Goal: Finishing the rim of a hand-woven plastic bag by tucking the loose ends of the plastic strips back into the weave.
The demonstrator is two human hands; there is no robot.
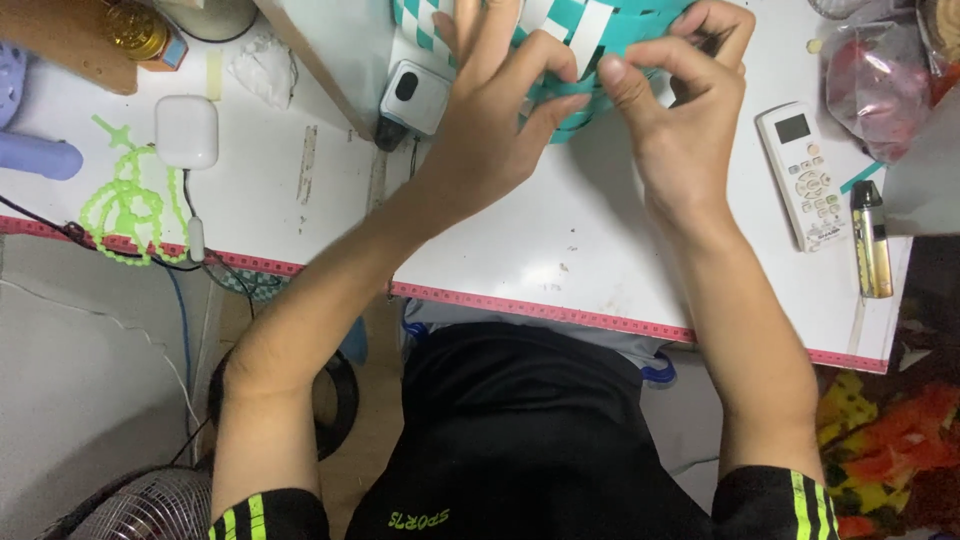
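Big white table (560,240) under both forearms, and up at its far edge sits the teal-and-white woven basket (560,40), half out of view. Left hand (500,110) spreads over its near side, fingers pressing the weave flat. Right hand (670,100), just beside it and touching the same patch, pinches a teal strip (560,95) between thumb and forefinger. Looks like mid-weave, a strip being tucked through. Next it likely needs a steady pull under the crossing band while the left hand pins things. Right of the right hand, a white remote (805,175); beyond that, a slim gold lighter-like stick (872,240).
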